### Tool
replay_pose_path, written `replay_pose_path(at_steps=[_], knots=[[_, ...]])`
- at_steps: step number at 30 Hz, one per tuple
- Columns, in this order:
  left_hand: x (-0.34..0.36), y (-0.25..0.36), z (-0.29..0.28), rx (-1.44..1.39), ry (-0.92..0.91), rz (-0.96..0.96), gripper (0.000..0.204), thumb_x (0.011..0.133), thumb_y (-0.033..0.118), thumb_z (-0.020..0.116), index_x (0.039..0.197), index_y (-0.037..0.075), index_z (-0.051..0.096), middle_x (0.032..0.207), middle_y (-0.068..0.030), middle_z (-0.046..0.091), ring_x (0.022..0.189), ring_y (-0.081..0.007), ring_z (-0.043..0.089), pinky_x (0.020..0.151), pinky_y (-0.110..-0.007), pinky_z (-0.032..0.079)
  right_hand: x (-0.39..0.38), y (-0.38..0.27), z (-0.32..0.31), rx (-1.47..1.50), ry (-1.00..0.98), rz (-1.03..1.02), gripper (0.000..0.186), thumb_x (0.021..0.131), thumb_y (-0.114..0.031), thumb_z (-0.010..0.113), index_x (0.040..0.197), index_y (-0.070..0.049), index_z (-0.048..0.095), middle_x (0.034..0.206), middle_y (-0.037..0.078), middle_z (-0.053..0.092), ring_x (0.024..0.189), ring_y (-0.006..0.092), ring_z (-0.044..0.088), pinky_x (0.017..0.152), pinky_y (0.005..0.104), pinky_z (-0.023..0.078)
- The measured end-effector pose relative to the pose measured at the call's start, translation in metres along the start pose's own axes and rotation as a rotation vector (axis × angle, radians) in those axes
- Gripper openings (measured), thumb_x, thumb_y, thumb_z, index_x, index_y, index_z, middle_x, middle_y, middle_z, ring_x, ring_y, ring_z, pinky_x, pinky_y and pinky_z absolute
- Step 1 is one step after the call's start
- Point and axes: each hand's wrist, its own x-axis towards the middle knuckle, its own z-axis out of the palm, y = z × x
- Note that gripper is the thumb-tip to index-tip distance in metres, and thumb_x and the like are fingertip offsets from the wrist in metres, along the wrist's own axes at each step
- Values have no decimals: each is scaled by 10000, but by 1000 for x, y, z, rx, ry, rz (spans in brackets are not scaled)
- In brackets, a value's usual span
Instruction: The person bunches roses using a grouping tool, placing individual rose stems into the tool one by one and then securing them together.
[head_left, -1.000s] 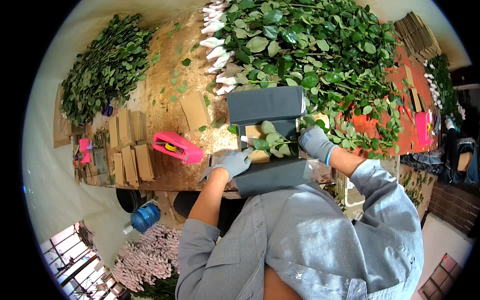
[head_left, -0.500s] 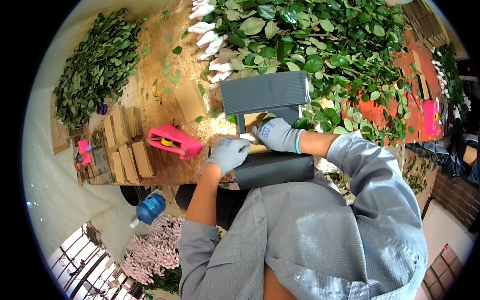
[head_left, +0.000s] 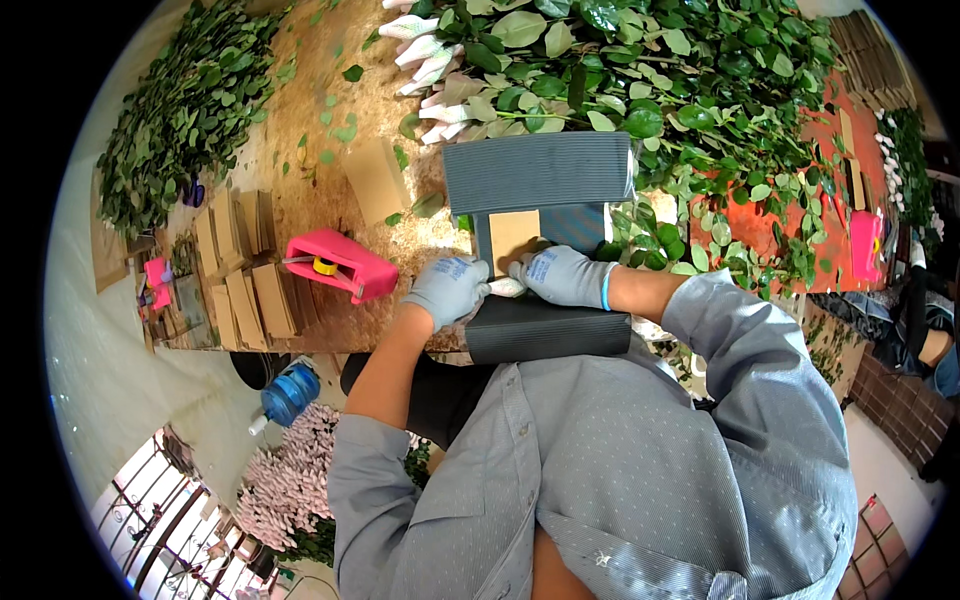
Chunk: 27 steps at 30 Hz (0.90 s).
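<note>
Both hands wear grey gloves. My left hand (head_left: 450, 288) is closed at the left end of a pale netted flower bud (head_left: 506, 287), fingertips on it. My right hand (head_left: 562, 276) is closed at the bud's right end, covering its stem. The bud lies in a dark grey ribbed holder, between its raised upper panel (head_left: 536, 170) and its lower panel (head_left: 548, 338). A tan cardboard piece (head_left: 515, 232) lies in the holder, just above my fingers. Left of my left hand is a pink tape dispenser (head_left: 355, 278) with yellow tape.
Cardboard stacks (head_left: 232, 250) and leafy stems (head_left: 185, 110) lie left on the worn table (head_left: 310, 180). Beyond the holder are many leafy stems with sleeved white heads (head_left: 425, 55). A blue water jug (head_left: 290, 393) is below left. Part of another person (head_left: 932, 345) shows far right.
My right hand has moved left from the holder's right side to the bud, beside my left hand. The leaves that lay in the holder are now mostly hidden under it.
</note>
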Motion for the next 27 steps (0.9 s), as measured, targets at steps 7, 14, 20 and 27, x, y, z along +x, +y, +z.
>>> replay_pose_path(at_steps=[7,14,20,27], knots=[[-24,-14,-9,214,-33,-96,187,883,216,597,947,67,689,965,-165,707,911,-387,682,834,-504,521,2,-3,-1,-19,24,-22,227,968,-133,508,1156,-44,599,923,159,714,822,351,722,680,461,564],[-57,18,-62,-145,25,-254,468,928,365,641,1267,42,653,1195,-206,706,1079,-378,692,904,-468,542,1,6,15,-142,65,-137,270,987,-169,501,1184,-66,654,925,138,724,818,329,722,679,459,561],[-38,85,-65,-367,-287,-25,722,923,473,691,1463,24,519,1375,-229,619,1281,-367,597,1095,-417,457,8,5,10,-104,-105,-73,282,956,-183,555,1176,-83,701,1074,146,737,954,321,727,779,457,571],[-23,69,-28,-285,-348,-6,586,927,426,672,1360,38,595,1303,-215,649,1182,-389,637,1035,-437,487,1,-1,-5,116,-73,3,337,900,-155,624,1231,-125,680,1126,177,715,1043,370,692,897,466,531]])
